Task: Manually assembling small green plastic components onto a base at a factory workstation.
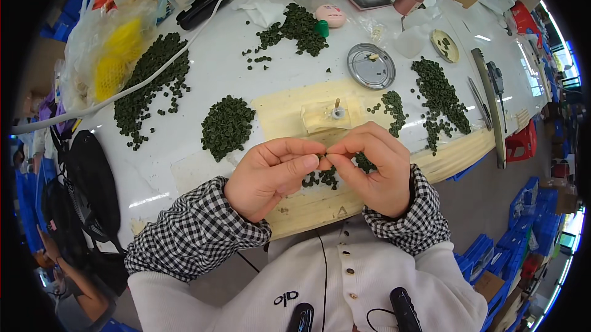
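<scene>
My left hand (271,175) and my right hand (378,169) meet over the front of the table, thumbs and forefingers pinched together. Between their fingertips is a tiny dark green piece (322,156), mostly covered by the fingers. Below and behind the hands lie loose dark green pieces (328,178), small and round like rings or caps. Just beyond my fingers, a pale block wrapped in clear tape (320,118) carries a short upright metal post (338,112). A dense heap of the same green pieces (228,128) sits left of the block.
More green heaps lie at far left (154,80), back middle (301,30) and right (440,95). A round metal tin lid (370,66) is behind the block. Tweezers (480,103) and a long metal bar (489,98) lie at the right edge. A white cable (166,64) crosses the left side.
</scene>
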`<state>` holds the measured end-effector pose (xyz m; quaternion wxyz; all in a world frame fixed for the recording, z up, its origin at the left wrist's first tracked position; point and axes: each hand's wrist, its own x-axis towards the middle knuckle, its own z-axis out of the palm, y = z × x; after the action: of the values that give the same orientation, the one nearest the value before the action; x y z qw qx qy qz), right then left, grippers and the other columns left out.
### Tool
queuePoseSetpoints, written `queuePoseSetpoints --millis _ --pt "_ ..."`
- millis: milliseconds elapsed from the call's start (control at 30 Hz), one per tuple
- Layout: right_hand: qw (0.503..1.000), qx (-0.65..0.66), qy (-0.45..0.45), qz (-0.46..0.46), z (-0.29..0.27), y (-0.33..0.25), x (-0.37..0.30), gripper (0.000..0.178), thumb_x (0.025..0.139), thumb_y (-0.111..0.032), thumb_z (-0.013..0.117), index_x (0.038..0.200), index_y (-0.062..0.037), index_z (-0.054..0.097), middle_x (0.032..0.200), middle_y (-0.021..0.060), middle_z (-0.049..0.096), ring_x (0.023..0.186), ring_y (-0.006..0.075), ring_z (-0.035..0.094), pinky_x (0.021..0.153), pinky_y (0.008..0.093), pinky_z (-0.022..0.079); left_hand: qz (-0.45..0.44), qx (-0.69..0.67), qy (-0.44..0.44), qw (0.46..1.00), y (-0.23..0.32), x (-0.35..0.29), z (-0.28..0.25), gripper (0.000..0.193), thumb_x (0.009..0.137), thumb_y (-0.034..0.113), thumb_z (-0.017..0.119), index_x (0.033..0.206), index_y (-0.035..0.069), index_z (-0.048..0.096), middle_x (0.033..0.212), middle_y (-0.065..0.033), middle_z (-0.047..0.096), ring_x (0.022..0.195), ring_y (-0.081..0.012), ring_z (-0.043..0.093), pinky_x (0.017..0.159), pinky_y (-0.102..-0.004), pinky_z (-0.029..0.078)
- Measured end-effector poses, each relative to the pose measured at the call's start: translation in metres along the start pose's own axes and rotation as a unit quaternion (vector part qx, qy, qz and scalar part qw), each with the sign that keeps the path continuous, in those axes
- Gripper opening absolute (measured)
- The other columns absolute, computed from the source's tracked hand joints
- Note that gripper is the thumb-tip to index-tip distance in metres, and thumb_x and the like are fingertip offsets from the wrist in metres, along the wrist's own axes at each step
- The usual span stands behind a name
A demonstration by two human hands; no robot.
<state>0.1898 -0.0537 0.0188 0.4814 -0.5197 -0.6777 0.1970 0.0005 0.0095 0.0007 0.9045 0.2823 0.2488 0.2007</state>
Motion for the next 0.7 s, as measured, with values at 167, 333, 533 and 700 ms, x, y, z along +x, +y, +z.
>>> queuePoseSetpoints --millis 167,333,533,700 --pt "1.000 -0.015 0.008 -0.015 0.0009 0.0007 -0.0010 0.016 0.070 0.002 0.072 0.083 -0.0010 0.063 0.077 0.0075 0.060 0.063 0.0173 0.059 0.055 0.0267 0.049 0.007 0.006 0.011 1.000 -0.0023 0.0007 -0.0004 0.020 0.091 0.006 0.057 0.110 0.001 0.062 0.096 -0.0081 0.067 0.055 -0.0003 0.039 0.046 -0.0158 0.029" --pt "0.999 -0.036 -0.011 -0.032 -0.0006 0.0021 -0.0035 0.016 0.071 0.005 0.070 0.084 -0.0005 0.063 0.080 0.0095 0.061 0.069 0.0189 0.060 0.060 0.0268 0.047 -0.001 0.026 0.026 0.999 -0.0028 0.0000 0.0024 0.017 0.092 0.007 0.056 0.107 0.003 0.062 0.085 -0.0027 0.064 0.051 -0.0015 0.034 0.045 -0.0171 0.028" --pt "0.999 -0.023 0.014 -0.035 0.0026 0.0009 -0.0025 0.017 0.069 0.001 0.074 0.082 -0.0023 0.064 0.076 0.0073 0.059 0.063 0.0192 0.058 0.053 0.0282 0.047 0.013 0.010 0.015 1.000 -0.0060 -0.0007 -0.0021 0.019 0.090 0.007 0.059 0.108 0.002 0.064 0.094 -0.0069 0.068 0.054 -0.0002 0.037 0.046 -0.0157 0.029" --pt "0.999 -0.031 0.021 -0.034 0.0037 0.0001 -0.0032 0.016 0.069 0.002 0.073 0.081 -0.0021 0.064 0.076 0.0077 0.060 0.063 0.0194 0.058 0.053 0.0281 0.047 0.003 0.029 0.043 0.999 -0.0030 -0.0012 0.0046 0.017 0.091 0.006 0.057 0.106 0.003 0.064 0.082 -0.0015 0.064 0.051 -0.0023 0.034 0.045 -0.0184 0.028"
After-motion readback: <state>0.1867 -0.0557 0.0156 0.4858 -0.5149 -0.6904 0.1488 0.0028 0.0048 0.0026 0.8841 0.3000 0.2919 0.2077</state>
